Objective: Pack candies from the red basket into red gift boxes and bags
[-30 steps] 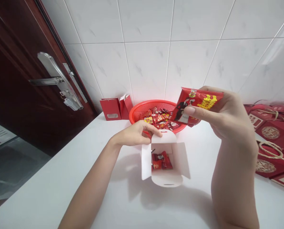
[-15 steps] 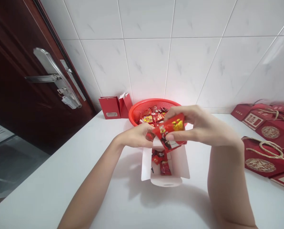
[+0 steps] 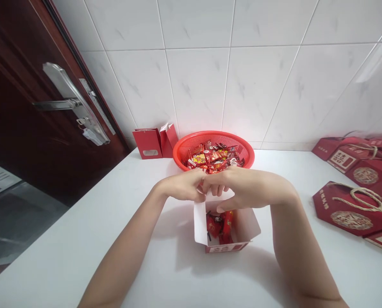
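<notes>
A small gift box [image 3: 254, 231], white inside and red outside, sits on the table in front of me with its top spread apart. Several red-wrapped sweets lie in it, including a long red packet [image 3: 227, 226] standing near the middle. My left hand [image 3: 187, 186] is closed on the far left edge of the box, its fingertips partly hidden. Over the far side of the box reaches my right hand [image 3: 247, 188], fingers bent and thumb apart above the opening, with no sweet visible in it.
Behind the box stands a red plastic basket [image 3: 248, 159] full of wrapped sweets. Two red paper boxes [image 3: 148, 143] are to its left, against the tiled wall. Red gift boxes with rope handles [image 3: 348, 209] crowd the right side. A dark door [image 3: 24, 64] is at left.
My right hand has let go of the red packet, which is now inside the box, and has moved left toward my left hand. The box has tilted, showing its near outer face.
</notes>
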Motion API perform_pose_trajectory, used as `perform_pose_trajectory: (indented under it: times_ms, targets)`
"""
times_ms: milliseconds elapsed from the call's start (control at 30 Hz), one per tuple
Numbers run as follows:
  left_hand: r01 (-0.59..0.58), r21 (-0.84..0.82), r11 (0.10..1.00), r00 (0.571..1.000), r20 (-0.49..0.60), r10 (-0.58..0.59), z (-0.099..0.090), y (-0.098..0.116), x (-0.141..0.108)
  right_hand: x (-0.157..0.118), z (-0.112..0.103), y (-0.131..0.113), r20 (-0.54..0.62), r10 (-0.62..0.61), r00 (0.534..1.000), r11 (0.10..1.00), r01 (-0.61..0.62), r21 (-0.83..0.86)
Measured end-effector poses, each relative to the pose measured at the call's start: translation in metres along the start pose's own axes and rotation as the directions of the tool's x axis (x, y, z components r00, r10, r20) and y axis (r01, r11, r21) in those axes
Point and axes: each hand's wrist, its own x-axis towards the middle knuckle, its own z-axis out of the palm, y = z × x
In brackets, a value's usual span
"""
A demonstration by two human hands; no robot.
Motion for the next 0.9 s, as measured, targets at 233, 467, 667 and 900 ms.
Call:
perform_pose_trajectory:
  times_ms: [233, 467, 667, 900]
  targets:
    - [-0.054, 0.059, 0.997, 0.999, 0.002, 0.054, 0.003, 0.007, -0.001, -0.015, -0.003, -0.002, -0.027, -0.001, 1.0, 1.0, 0.002, 0.028]
    - [0.002, 0.131, 0.991, 1.0, 0.03, -0.006, 0.004, 0.015, -0.005, -0.023, 0.006, -0.009, 0.13, -0.019, 0.991, 1.0, 0.018, 0.013]
    - [0.022, 0.22, 0.975, 0.999, -0.032, -0.015, 0.007, 0.022, -0.005, -0.007, 0.038, -0.004, 0.257, 0.215, 0.942, 0.958, -0.153, -0.241]
    - [0.016, 0.201, 0.979, 1.0, -0.017, -0.013, 0.01, 0.022, -0.005, -0.005, 0.039, -0.021, 0.203, 0.223, 0.953, 0.918, -0.134, -0.374]
